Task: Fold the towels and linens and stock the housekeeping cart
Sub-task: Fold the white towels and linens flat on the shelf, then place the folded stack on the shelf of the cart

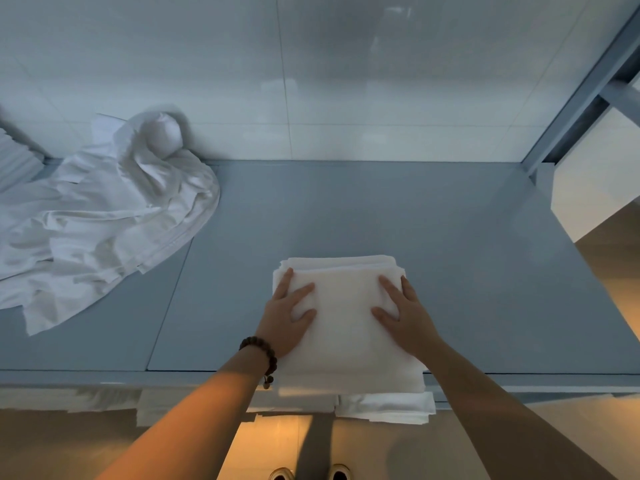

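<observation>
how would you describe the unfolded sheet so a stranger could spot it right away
Start from the flat grey shelf surface below the white wall. At its far left lies the crumpled white cloth sheet. Unlike the neat square stack of folded white towels, it is wrinkled and spread loose.

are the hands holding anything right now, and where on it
Both hands rest palm-down on the folded white towel: left hand on its left side, right hand on its right. They press it flat; no closed grip shows.

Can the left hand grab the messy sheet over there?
Probably yes. The left hand lies flat on the folded towel, and only bare shelf shows between it and the crumpled sheet. It might need a stretch.
</observation>
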A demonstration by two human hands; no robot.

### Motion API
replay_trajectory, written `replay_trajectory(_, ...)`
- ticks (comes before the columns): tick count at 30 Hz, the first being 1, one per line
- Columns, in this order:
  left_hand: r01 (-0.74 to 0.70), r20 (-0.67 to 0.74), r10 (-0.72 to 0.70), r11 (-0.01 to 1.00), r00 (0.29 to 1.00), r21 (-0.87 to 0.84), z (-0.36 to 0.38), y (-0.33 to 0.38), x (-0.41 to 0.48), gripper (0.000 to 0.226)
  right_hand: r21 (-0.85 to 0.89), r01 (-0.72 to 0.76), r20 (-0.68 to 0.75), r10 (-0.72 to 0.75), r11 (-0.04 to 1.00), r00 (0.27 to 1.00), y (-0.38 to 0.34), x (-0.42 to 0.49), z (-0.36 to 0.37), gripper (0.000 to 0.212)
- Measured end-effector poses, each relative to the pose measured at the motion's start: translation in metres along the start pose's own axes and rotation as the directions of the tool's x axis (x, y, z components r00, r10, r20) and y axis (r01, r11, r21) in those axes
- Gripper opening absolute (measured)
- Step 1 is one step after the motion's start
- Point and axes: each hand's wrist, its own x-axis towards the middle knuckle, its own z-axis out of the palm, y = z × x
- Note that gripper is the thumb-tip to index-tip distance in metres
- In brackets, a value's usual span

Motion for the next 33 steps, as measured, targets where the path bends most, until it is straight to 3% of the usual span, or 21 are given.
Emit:
replay_trajectory(6,0.054,0.028,-0.049,0.975,0.998,-0.215,-0.008,-0.003,0.002,0.041,0.018,0.003,-0.032,-0.002,1.000,0.999,-0.001,-0.004,-0.001,0.065)
replay_trajectory(23,-0.082,-0.181,0.070,0.995,0.981,-0.060,-0.041,0.013,-0.001,0.039,0.068,0.109,-0.143,-0.098,0.992,0.985,-0.041,-0.004,-0.017,0.058)
replay_trajectory(33,-0.010,-0.430,-0.065,0.985,0.901,-0.170,-0.104,-0.011,-0.061,0.039,0.037,0.348,-0.004,-0.348,0.937,0.937,-0.129,0.010,0.008,0.058)
